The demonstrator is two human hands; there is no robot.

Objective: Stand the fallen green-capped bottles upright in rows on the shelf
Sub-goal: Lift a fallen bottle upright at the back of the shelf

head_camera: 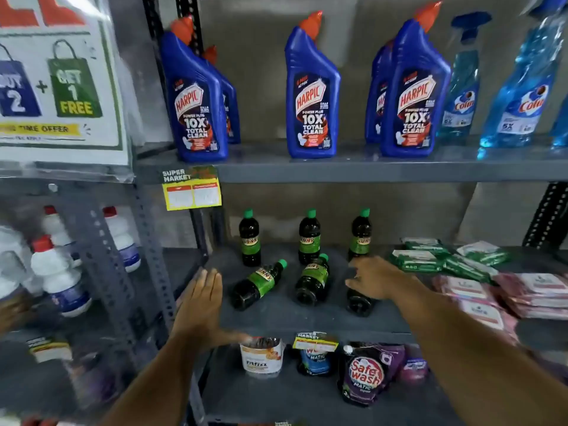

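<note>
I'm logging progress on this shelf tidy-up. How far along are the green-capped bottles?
Done: three bottles stand upright in the back row. In hand: the right hand rests over the rightmost fallen bottle, though a closed grip isn't clear; the left hand is open and empty. Left: two more fallen bottles lie on the shelf, so the front row is not yet started.

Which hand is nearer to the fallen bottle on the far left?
Left. The left hand hovers open just left of the far-left fallen bottle, not touching it. The right hand is over the rightmost fallen bottle, well away.
</note>
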